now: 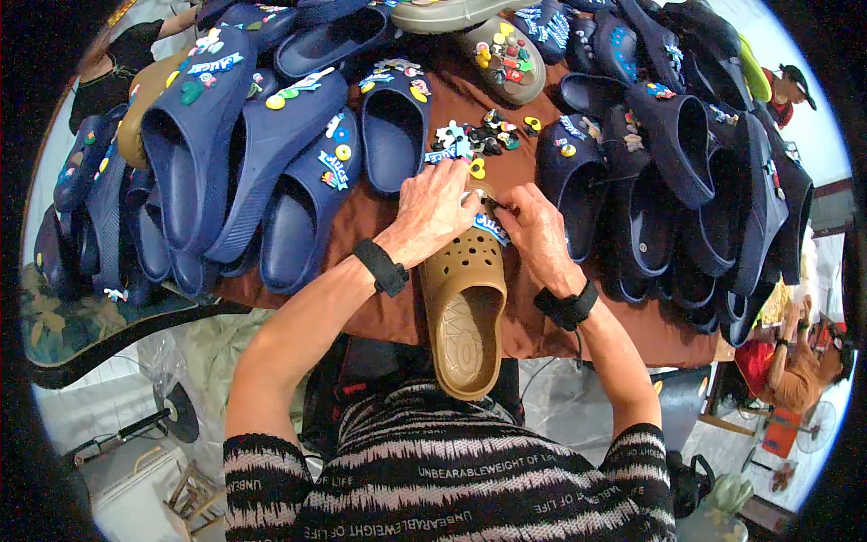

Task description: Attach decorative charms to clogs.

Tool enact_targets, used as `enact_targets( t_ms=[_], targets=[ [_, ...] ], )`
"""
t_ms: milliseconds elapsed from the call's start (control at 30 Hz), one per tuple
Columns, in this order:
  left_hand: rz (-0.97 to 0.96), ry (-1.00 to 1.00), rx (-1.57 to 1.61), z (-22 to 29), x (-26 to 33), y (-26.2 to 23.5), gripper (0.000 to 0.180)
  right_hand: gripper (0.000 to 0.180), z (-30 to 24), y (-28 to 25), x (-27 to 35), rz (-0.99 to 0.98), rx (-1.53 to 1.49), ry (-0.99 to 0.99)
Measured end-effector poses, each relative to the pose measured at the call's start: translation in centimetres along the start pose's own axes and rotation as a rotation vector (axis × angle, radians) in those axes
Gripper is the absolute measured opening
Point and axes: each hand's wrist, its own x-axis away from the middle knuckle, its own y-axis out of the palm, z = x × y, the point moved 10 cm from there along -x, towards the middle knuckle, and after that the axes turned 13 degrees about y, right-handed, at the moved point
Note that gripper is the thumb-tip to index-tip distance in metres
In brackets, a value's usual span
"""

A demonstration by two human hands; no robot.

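A tan clog with round vent holes lies between my forearms, its heel toward me and hanging past the table edge. On its upper sits a blue-and-white lettered shoe charm. My left hand is closed over the left side of the toe, fingers curled. From the right, my right hand pinches at the toe beside the charm; what lies between its thumb and fingers is hidden. Just beyond the toe is a small heap of loose shoe charms in mixed colours, and a yellow charm lies close to my left fingers.
Navy slip-on shoes with charms are piled at the left and the right. A grey clog with charms lies at the far side. Brown cloth covers the table. Other people are at the right edge.
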Motion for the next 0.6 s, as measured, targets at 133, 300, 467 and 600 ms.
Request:
enact_targets(
  t_ms=[133, 300, 467, 600],
  targets=[
    [0.014, -0.006, 0.022, -0.1, 0.0, 0.0, 0.020, 0.014, -0.7, 0.3, -0.5, -0.026, 0.021, -0.038],
    [0.041, -0.013, 0.049, -0.9, 0.2, 0.2, 0.018, 0.012, -1.3, 1.3, -0.9, -0.049, -0.010, -0.086],
    [0.026, 0.023, 0.100, -0.7, 0.0, 0.2, 0.019, 0.010, -1.4, 1.7, 0.1, 0.061, 0.070, -0.138],
    [-0.035, 0.007, 0.187, -0.3, 1.3, 0.1, 0.023, 0.010, -1.9, 1.6, 1.4, 0.047, 0.039, -0.193]
  ],
)
